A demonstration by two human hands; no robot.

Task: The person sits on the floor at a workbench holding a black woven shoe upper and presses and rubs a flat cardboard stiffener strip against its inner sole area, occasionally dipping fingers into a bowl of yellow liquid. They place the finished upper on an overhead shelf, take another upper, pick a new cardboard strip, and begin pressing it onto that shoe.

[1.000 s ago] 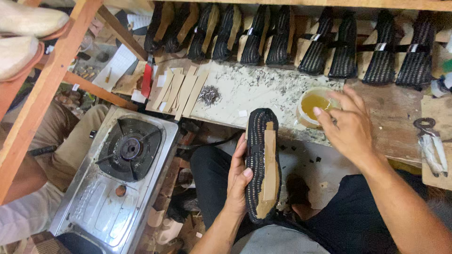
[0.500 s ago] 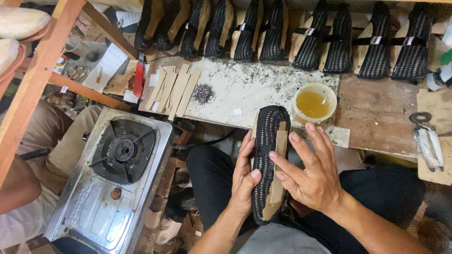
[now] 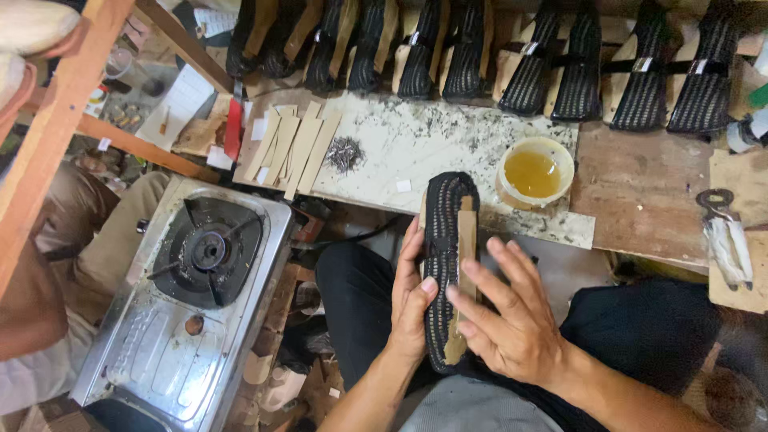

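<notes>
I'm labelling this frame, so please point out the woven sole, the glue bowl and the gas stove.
woven sole [image 3: 442, 240]: head view, black braided edge.
glue bowl [image 3: 534, 173]: head view, yellow liquid inside.
gas stove [image 3: 208, 250]: head view, burner centre.

Just beyond your grip, the table [image 3: 640, 208] carries a speckled pale slab [image 3: 432, 152], and on it, nearest your fingers, stands a round tub of yellow liquid [image 3: 534, 173]. Farther left of your grip lie a small heap of dark nails [image 3: 345, 154] and a fan of tan strips [image 3: 292, 146]. Well to the right of your grip rest pincers [image 3: 724, 236] on the bare wood.
</notes>
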